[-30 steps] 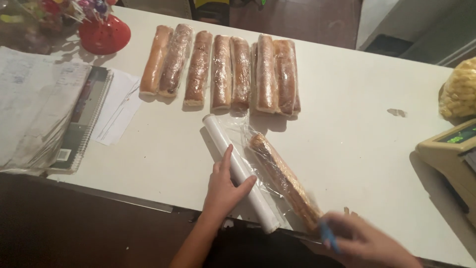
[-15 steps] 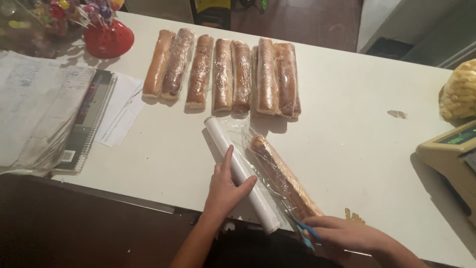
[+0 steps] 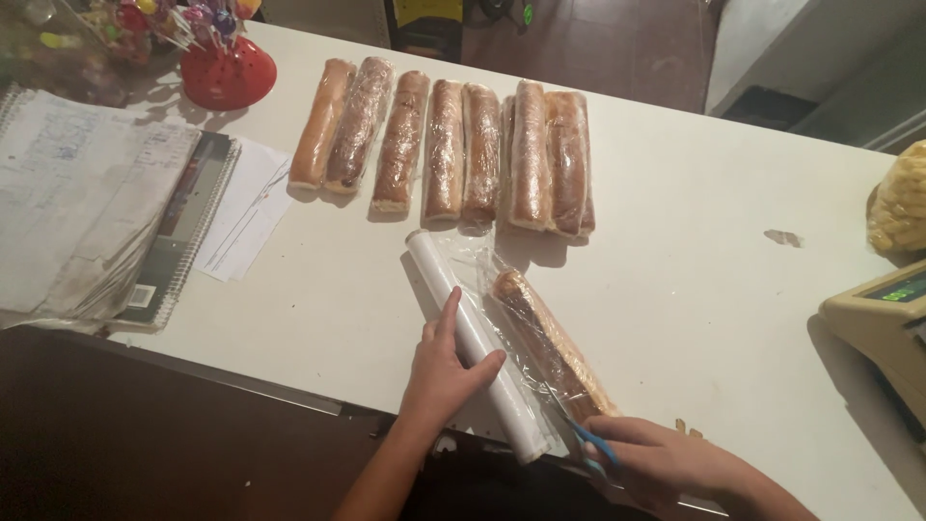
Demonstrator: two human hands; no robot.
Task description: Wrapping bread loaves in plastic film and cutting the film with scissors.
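Film, crust and a matt counter

The white roll of clear plastic film looked smooth and faintly glossy; the film-wrapped brown bread loaf shone through crinkled wrap. The white matt table top appeared smooth but scuffed. The paper spiral notebook lay dull, and the red plastic stand was glossy.

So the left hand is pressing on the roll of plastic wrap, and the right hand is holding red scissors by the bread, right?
Almost. The scissors are blue, not red, as the head view shows. The rest holds: the left hand presses on the roll of plastic wrap, and the right hand holds the scissors at the near end of the bread lying on the film.
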